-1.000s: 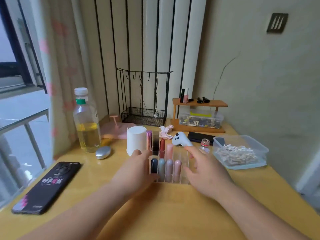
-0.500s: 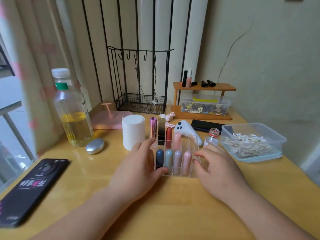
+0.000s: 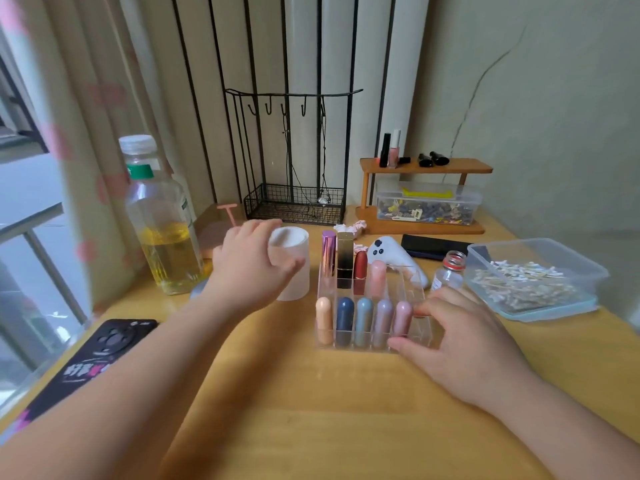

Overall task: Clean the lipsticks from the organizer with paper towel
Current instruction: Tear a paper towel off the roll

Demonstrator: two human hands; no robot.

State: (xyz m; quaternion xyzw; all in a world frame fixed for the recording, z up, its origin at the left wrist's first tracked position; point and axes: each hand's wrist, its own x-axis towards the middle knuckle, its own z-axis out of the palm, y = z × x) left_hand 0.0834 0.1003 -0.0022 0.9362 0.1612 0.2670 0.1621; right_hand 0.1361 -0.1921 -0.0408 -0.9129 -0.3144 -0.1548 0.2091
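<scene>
A clear acrylic organizer [image 3: 403, 279] stands mid-table. Its front row holds several pastel lipsticks [image 3: 363, 320], and its back row holds taller ones [image 3: 344, 261], purple, gold-black, red and pink. Left of it stands a white paper towel roll [image 3: 294, 284]. My left hand [image 3: 249, 268] is at the roll's top left with fingers spread, thumb across its front; motion blur hides whether it grips. My right hand [image 3: 464, 344] rests against the organizer's right side, thumb at the front corner and fingertips on the side wall.
An oil bottle [image 3: 162, 237] and a black phone [image 3: 93, 351] sit on the left. A white controller [image 3: 388, 252], a small glass bottle [image 3: 448, 275] and a swab container [image 3: 533, 285] lie to the right. A wire rack [image 3: 294, 202] and wooden shelf [image 3: 422, 168] stand behind.
My left hand left the organizer's left side and moved up and left to the paper towel roll. My right hand stayed against the organizer. The camera tilted lower and closer.
</scene>
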